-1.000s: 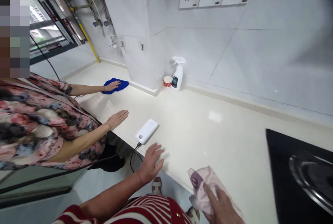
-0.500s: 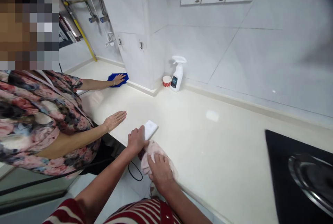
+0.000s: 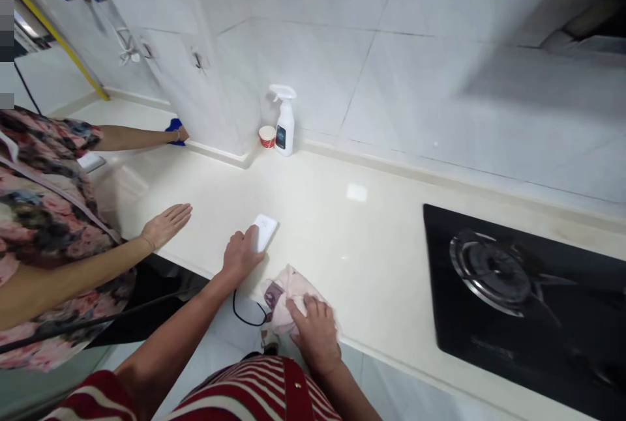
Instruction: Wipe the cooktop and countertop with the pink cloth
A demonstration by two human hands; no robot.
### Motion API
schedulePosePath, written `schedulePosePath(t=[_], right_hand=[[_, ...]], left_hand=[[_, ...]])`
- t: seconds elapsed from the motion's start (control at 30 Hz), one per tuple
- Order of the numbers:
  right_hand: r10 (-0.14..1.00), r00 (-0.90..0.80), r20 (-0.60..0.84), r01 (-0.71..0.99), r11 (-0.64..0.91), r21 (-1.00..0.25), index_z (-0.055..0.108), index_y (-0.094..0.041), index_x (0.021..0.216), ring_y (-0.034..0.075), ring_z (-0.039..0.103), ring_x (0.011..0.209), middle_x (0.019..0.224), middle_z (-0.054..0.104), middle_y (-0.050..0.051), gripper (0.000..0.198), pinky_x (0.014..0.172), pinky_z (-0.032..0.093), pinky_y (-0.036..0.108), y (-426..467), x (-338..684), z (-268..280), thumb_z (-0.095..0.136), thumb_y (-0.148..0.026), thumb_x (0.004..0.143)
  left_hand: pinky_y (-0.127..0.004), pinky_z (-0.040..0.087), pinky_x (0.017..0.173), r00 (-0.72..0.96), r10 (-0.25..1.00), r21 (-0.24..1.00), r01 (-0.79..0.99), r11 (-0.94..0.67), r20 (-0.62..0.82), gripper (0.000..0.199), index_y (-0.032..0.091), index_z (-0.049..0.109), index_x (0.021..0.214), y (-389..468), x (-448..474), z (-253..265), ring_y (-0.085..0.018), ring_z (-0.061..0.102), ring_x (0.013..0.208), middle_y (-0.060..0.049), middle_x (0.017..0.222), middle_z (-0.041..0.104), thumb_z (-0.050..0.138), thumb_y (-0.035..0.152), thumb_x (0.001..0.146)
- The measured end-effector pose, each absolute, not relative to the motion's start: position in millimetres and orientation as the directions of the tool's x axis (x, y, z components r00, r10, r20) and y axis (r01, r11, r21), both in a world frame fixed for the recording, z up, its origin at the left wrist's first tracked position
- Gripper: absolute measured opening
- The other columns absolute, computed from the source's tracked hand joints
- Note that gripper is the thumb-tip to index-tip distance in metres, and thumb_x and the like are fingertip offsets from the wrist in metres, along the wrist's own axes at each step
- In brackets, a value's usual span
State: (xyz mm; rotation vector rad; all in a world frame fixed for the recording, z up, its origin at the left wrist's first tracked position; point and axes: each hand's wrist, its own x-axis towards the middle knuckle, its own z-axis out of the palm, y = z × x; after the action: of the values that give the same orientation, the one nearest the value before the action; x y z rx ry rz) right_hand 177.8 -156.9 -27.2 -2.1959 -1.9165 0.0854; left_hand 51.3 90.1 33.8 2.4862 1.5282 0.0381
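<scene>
My left hand (image 3: 243, 253) is closed round the near end of a flat white power bank (image 3: 265, 232) on the pale countertop (image 3: 381, 264). A black cable (image 3: 247, 323) loops down over the counter's front edge below that hand. Right of it, my right hand (image 3: 317, 330) grips a bunched pink cloth (image 3: 293, 284) with a purple patch, pressed on the counter at its front edge. The fingers of this hand are bent over the cloth and part of it is hidden beneath the palm.
At left stands a person in a flowered top (image 3: 53, 212), one hand (image 3: 169, 224) held flat over the counter, the other on a blue cloth (image 3: 175, 129) by the pillar. A white spray bottle (image 3: 284, 128) and small red-white tub (image 3: 267, 137) stand against the wall. A black gas hob (image 3: 513, 290) lies right.
The view has turned right, showing more of the hob. My left hand and the power bank have moved apart from the pink cloth. The co-worker's hand on the blue cloth has slid partly behind the pillar.
</scene>
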Motion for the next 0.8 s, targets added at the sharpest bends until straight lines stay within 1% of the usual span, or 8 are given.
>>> schedulePosePath(t=[0.13, 0.3, 0.47, 0.53, 0.6, 0.63, 0.7, 0.8], right_hand=[[0.947, 0.293, 0.133, 0.948, -0.270, -0.167, 0.058, -0.037, 0.134, 0.035, 0.050, 0.113, 0.129, 0.059, 0.011, 0.080, 0.093, 0.039, 0.049, -215.3, 214.4, -35.3, 0.092, -0.037, 0.062], [0.901, 0.410, 0.143, 0.911, -0.395, -0.120, 0.062, -0.036, 0.130, 0.035, 0.051, 0.112, 0.125, 0.059, 0.011, 0.068, 0.094, 0.040, 0.050, -284.0, 263.8, -39.3, 0.088, -0.031, 0.066], [0.839, 0.532, 0.118, 0.847, -0.525, -0.083, 0.063, -0.036, 0.128, 0.033, 0.052, 0.110, 0.126, 0.059, 0.010, 0.068, 0.095, 0.040, 0.047, -337.4, 307.7, -37.8, 0.088, -0.023, 0.066], [0.814, 0.568, 0.125, 0.823, -0.563, -0.071, 0.063, -0.035, 0.128, 0.032, 0.052, 0.111, 0.127, 0.058, 0.010, 0.068, 0.096, 0.041, 0.046, -356.5, 324.6, -36.7, 0.087, -0.020, 0.067], [0.801, 0.572, 0.176, 0.818, -0.571, -0.062, 0.063, -0.032, 0.127, 0.031, 0.052, 0.114, 0.128, 0.057, 0.011, 0.063, 0.098, 0.041, 0.045, -376.3, 342.3, -36.7, 0.083, -0.017, 0.070], [0.798, 0.565, 0.209, 0.822, -0.567, -0.054, 0.063, -0.031, 0.127, 0.030, 0.051, 0.116, 0.128, 0.057, 0.011, 0.059, 0.099, 0.041, 0.045, -386.8, 351.7, -37.4, 0.080, -0.014, 0.073], [0.789, 0.555, 0.263, 0.822, -0.568, -0.030, 0.061, -0.028, 0.127, 0.029, 0.050, 0.119, 0.129, 0.055, 0.012, 0.054, 0.102, 0.041, 0.046, -410.4, 372.4, -40.1, 0.071, -0.010, 0.077], [0.741, 0.596, 0.308, 0.778, -0.628, 0.006, 0.057, -0.026, 0.129, 0.030, 0.048, 0.122, 0.131, 0.053, 0.013, 0.050, 0.105, 0.040, 0.050, -454.0, 409.6, -45.6, 0.058, -0.008, 0.083]], left_hand=[[-0.035, 0.046, 0.088, 0.471, 0.877, 0.202, 0.872, -0.445, -0.101, 0.073, 0.024, 0.037, 0.149, 82.3, 74.0, 36.1, -0.029, 0.056, 0.108, -0.011, 0.116, 0.057, 0.066, 0.039, 0.084], [-0.038, 0.047, 0.091, 0.507, 0.854, 0.193, 0.855, -0.481, -0.116, 0.073, 0.020, 0.037, 0.150, 66.1, 100.4, 41.0, -0.031, 0.057, 0.109, -0.014, 0.117, 0.057, 0.065, 0.039, 0.084], [-0.040, 0.048, 0.089, 0.562, 0.819, 0.156, 0.824, -0.544, -0.117, 0.069, 0.019, 0.037, 0.150, 52.0, 122.0, 46.8, -0.032, 0.058, 0.108, -0.015, 0.116, 0.059, 0.057, 0.043, 0.089], [-0.043, 0.049, 0.089, 0.562, 0.817, 0.130, 0.827, -0.548, -0.133, 0.069, 0.017, 0.035, 0.152, 49.4, 127.6, 48.6, -0.034, 0.060, 0.108, -0.017, 0.115, 0.060, 0.053, 0.047, 0.091], [-0.049, 0.049, 0.092, 0.545, 0.827, 0.108, 0.839, -0.534, -0.138, 0.072, 0.016, 0.033, 0.154, 47.2, 130.9, 48.2, -0.038, 0.059, 0.112, -0.020, 0.120, 0.059, 0.049, 0.051, 0.093], [-0.053, 0.048, 0.094, 0.534, 0.837, 0.103, 0.845, -0.525, -0.118, 0.073, 0.016, 0.032, 0.154, 45.3, 131.9, 46.9, -0.041, 0.056, 0.119, -0.022, 0.128, 0.056, 0.048, 0.054, 0.094], [-0.061, 0.044, 0.101, 0.511, 0.859, 0.109, 0.856, -0.505, -0.032, 0.074, 0.018, 0.034, 0.154, 37.8, 133.4, 41.9, -0.047, 0.043, 0.135, -0.024, 0.146, 0.043, 0.049, 0.058, 0.092], [-0.066, 0.039, 0.108, 0.514, 0.849, 0.157, 0.835, -0.527, 0.121, 0.069, 0.022, 0.039, 0.150, 12.3, 137.2, 31.3, -0.047, 0.027, 0.148, -0.021, 0.161, 0.026, 0.049, 0.057, 0.091]])
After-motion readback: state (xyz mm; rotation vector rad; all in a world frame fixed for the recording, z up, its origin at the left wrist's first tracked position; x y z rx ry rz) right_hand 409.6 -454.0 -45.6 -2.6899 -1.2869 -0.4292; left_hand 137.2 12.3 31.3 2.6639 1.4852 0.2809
